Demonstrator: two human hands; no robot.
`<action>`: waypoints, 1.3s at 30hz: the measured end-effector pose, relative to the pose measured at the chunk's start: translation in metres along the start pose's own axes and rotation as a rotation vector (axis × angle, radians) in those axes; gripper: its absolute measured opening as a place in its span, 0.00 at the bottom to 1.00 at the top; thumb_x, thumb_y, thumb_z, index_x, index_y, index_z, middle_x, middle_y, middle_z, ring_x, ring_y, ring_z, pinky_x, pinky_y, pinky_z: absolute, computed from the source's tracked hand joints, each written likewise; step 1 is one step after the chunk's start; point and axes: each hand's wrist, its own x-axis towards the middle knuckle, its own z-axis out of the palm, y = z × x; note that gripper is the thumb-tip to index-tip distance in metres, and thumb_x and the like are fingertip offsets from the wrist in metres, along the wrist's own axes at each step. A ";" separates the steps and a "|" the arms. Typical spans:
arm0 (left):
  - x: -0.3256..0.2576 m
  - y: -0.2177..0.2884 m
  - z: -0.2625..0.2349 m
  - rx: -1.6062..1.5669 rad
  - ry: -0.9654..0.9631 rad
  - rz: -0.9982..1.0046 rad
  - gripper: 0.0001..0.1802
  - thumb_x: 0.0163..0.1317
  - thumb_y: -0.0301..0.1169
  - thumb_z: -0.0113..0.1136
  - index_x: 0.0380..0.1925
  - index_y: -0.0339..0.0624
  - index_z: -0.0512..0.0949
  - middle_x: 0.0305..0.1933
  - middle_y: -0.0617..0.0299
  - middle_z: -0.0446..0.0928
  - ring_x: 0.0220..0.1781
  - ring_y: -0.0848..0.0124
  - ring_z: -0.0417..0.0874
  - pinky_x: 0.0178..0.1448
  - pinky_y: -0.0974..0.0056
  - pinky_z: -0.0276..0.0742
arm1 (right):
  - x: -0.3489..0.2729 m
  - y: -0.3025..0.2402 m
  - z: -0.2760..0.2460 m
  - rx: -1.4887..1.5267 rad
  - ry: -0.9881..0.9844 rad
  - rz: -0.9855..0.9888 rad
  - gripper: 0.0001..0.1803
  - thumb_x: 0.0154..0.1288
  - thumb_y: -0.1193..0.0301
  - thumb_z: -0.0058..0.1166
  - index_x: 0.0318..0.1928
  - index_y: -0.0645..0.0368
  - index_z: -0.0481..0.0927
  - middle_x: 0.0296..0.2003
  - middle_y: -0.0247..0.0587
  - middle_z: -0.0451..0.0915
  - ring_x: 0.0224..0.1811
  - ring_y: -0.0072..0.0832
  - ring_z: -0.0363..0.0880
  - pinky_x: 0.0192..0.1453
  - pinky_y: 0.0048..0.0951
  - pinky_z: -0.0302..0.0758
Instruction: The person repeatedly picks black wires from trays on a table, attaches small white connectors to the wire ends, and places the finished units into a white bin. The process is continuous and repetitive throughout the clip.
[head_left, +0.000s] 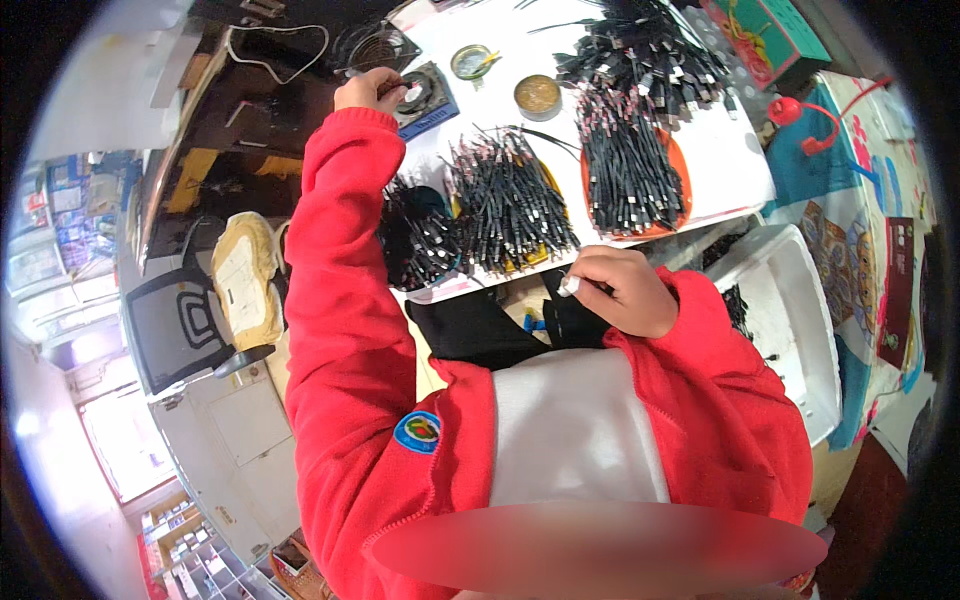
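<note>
Red fleece jacket (345, 270), nearest; left hand (367, 93) at blue-black square device (430, 116) on white table (732, 165); right hand (625, 293) hung, curled, off table's near edge; I could tell neither grip.

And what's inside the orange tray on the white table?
Black cables with pale ends fill the orange tray; they cover its bottom, so anything beneath them can't be seen.

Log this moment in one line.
left hand: at blue-edged device | right hand: white bit at fingertips | black cables: bunched on white table
</note>
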 end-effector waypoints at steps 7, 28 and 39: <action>0.021 -0.059 0.025 0.303 -0.062 -0.057 0.10 0.49 0.35 0.66 0.34 0.49 0.82 0.30 0.56 0.82 0.33 0.60 0.84 0.39 0.61 0.78 | 0.005 0.005 0.007 -0.021 -0.057 0.011 0.04 0.59 0.76 0.50 0.32 0.64 0.77 0.27 0.43 0.76 0.30 0.38 0.76 0.35 0.31 0.71; 0.037 -0.049 0.035 0.457 -0.154 -0.021 0.12 0.49 0.34 0.65 0.36 0.50 0.82 0.37 0.53 0.80 0.41 0.55 0.82 0.44 0.55 0.77 | 0.005 0.002 0.009 -0.049 -0.048 0.010 0.04 0.59 0.76 0.51 0.32 0.64 0.77 0.28 0.44 0.75 0.30 0.39 0.75 0.34 0.32 0.71; -0.156 0.117 -0.080 -0.706 0.090 0.039 0.07 0.56 0.20 0.61 0.36 0.32 0.77 0.28 0.58 0.78 0.22 0.75 0.76 0.27 0.73 0.69 | 0.009 -0.042 0.026 0.087 -0.022 0.045 0.13 0.65 0.71 0.50 0.46 0.65 0.73 0.38 0.44 0.75 0.37 0.29 0.75 0.40 0.27 0.71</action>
